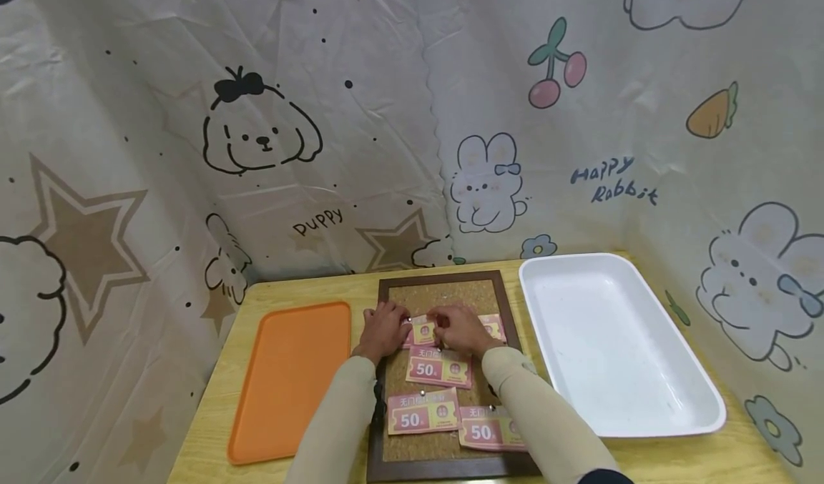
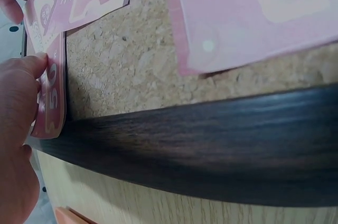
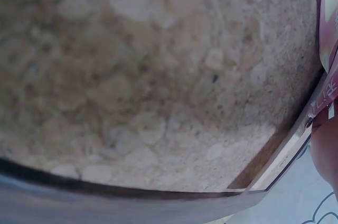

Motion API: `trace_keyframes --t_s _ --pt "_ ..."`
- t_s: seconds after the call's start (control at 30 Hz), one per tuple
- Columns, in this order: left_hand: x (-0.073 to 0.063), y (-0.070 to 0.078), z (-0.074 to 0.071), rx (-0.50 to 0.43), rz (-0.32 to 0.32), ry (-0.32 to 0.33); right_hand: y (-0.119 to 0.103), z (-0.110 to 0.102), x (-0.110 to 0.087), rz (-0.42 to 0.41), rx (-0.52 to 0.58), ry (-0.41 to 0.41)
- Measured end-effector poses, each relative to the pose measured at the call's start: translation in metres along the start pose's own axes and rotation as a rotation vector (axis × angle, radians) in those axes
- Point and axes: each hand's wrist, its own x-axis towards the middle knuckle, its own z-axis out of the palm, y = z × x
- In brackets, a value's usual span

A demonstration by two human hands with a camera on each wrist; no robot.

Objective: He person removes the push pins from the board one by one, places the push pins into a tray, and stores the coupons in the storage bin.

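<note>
A pink 50 coupon (image 1: pixel 423 332) lies between my two hands, over the upper part of the corkboard (image 1: pixel 421 454). My left hand (image 1: pixel 384 330) pinches its left end; in the left wrist view the thumb lies flat on the coupon (image 2: pixel 53 94). At the other end, my right hand (image 1: pixel 460 329) grips it with bent fingers, partly hidden in the head view. Just below is another coupon (image 1: pixel 434 371), which overlaps it. Past the right hand, a further coupon (image 1: pixel 492 325) shows at the frame's right side.
Lower on the board are two pinned coupons, one at left (image 1: pixel 421 420) and one at right (image 1: pixel 483 437) partly under the right sleeve. An orange tray (image 1: pixel 292 377) flanks the board on the left, a deep white tray (image 1: pixel 618 341) on the right. Patterned curtains hang behind the wooden table.
</note>
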Motion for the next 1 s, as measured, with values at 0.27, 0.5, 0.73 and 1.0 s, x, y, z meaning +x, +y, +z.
trace_keyframes --t_s 0.27,0.5,0.73,1.0 --pt "-0.001 0.001 0.002 -0.064 0.018 0.011 0.0 0.001 -0.003 0.007 0.006 0.004" --pt "0.003 -0.001 0.006 -0.075 0.012 0.023 0.003 0.0 0.0 0.006 0.011 0.006" --pt "0.003 -0.002 0.01 -0.063 -0.005 0.035 0.006 0.003 -0.001 0.0 0.005 0.026" --pt "0.002 -0.007 0.011 -0.123 -0.006 0.092 0.004 0.002 -0.002 -0.011 0.032 0.024"
